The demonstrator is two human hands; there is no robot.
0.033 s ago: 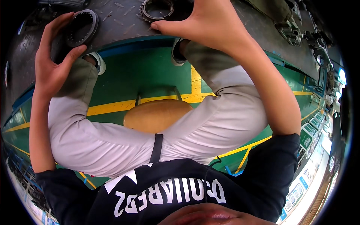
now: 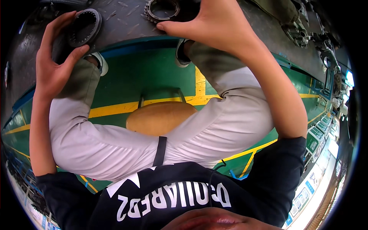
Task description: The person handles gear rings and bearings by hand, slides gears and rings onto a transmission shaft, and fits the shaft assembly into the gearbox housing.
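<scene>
Upper left, my left hand [image 2: 52,69] curls around a dark metal ring with teeth along its inner edge, a gear sleeve [image 2: 97,27]. My thumb is at its near side and the fingers at its far left side; the ring is tilted. At the top centre, my right hand [image 2: 212,28] is at a thinner toothed metal ring, a synchronizer ring [image 2: 163,19], with small teeth on its outer edge. The right thumb tip meets its near edge. My other right fingers are cut off by the top of the picture. A gap separates the two rings, both over the workbench.
The dark tread-plate workbench [image 2: 124,21] has a blue front edge [image 2: 142,44]. Metal machine parts [image 2: 301,36] lie at its far right. A round wooden stool [image 2: 161,117] stands between my legs on the green floor [image 2: 130,78] with yellow lines.
The synchronizer ring and my right thumb have shifted very slightly to the right. My left hand and the gear sleeve stay almost still.
</scene>
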